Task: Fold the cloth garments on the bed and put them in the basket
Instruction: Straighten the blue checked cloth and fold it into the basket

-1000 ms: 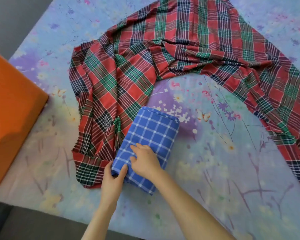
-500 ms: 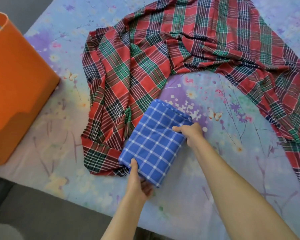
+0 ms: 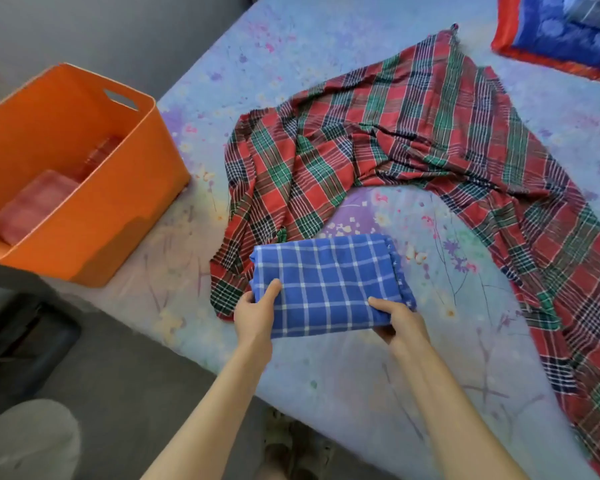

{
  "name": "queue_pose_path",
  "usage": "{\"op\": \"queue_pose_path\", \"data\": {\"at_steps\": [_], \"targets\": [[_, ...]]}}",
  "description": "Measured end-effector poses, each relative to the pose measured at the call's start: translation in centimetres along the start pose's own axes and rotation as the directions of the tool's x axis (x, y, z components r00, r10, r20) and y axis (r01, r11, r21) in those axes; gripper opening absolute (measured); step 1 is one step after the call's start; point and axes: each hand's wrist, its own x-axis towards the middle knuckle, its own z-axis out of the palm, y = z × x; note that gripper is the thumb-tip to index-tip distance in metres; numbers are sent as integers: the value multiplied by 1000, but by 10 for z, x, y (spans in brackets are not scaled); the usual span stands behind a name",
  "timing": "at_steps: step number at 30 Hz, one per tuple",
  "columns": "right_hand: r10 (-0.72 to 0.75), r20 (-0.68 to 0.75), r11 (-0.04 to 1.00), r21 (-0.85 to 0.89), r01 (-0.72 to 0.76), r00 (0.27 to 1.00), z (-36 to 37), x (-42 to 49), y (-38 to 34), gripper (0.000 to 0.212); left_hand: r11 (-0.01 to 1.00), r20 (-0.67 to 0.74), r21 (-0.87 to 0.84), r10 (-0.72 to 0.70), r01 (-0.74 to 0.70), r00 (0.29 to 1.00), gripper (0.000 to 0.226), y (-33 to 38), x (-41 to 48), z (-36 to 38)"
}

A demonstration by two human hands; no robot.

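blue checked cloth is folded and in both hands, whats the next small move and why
Probably carry the blue checked cloth leftward to the orange basket. It looks fully folded, the left hand and right hand grip its near edge, and the basket sits open at the left with a folded piece already inside.

Blue white-checked folded cloth [image 3: 326,282], red-green plaid garment [image 3: 413,133], orange basket [image 3: 118,216], floral pastel-blue bedsheet [image 3: 361,375].

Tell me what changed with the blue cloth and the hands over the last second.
The left hand shifted from the blue cloth's near corner to its left edge, and the right hand went from pressing on top to gripping its right near edge. Both now hold the folded bundle, turned square to the person. The red plaid cloth stays spread unfolded on the bed.
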Motion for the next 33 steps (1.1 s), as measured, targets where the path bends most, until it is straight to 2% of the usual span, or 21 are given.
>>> {"op": "queue_pose_path", "data": {"at_steps": [4,6,8,12,16,19,23,24,26,31,33], "targets": [[-38,225,993,120,11,974,16,-50,-46,27,980,40,-22,200,-199,979,29,57,-44,-21],[-66,334,982,191,1,940,34,-77,-65,21,956,15,-29,294,-293,956,33,89,-63,-36],[-109,404,976,219,20,908,55,-102,-78,27,938,-34,-30,344,-345,938,40,116,-75,-53],[-163,438,986,35,164,884,114,-141,-92,15,913,-105,-44,400,-406,911,42,169,-73,-103],[-199,505,917,-206,341,840,188,-169,-90,34,909,-123,-46,406,-414,906,37,218,-42,-173],[-217,571,854,-282,438,791,259,-188,-72,43,912,-153,23,408,-409,900,37,259,3,-232],[-297,521,711,-439,550,800,364,-198,-31,38,877,-166,187,472,-443,866,21,323,81,-292],[-332,489,669,-481,567,807,407,-195,-20,37,860,-149,240,490,-450,859,18,354,115,-310],[-370,430,576,-589,567,823,443,-197,-5,37,821,-108,366,504,-437,857,19,382,154,-319],[-386,228,556,-716,423,894,541,-176,28,44,699,19,618,443,-359,896,20,436,266,-334],[-362,174,509,-786,350,916,559,-167,36,45,633,62,690,431,-351,900,20,439,288,-330]]}}
